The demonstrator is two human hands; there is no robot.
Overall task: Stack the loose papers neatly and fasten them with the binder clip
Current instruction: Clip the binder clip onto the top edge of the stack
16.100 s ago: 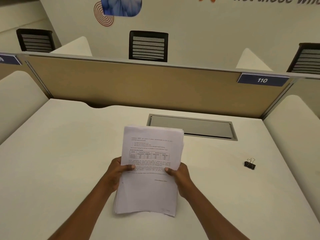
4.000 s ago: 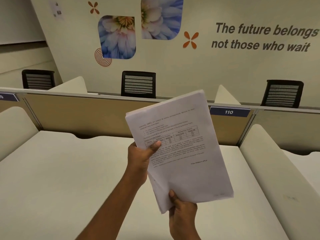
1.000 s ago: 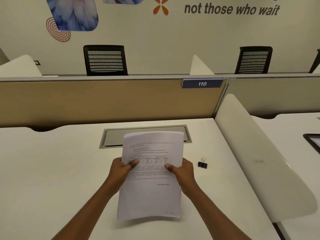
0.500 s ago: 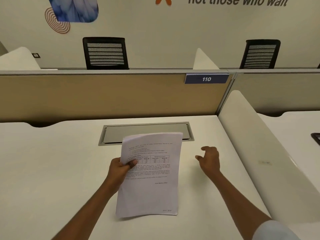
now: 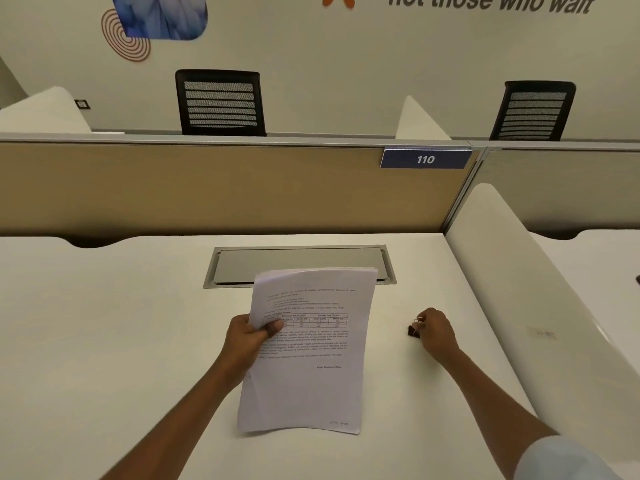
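A squared-up stack of printed papers stands tilted on the white desk, bottom edge near the desk. My left hand grips its left edge, thumb on the front page. To the right, a small black binder clip sits on the desk. My right hand is curled over it, fingertips pinching its silver wire handles. Most of the clip is hidden by the fingers.
A grey cable hatch is set into the desk behind the papers. A tan partition with a "110" tag closes the back. A white rounded divider bounds the right side. Black chairs stand beyond.
My right hand let go of the papers' right edge, moved right across the desk and closed its fingers on the binder clip. The left hand alone now holds the stack.
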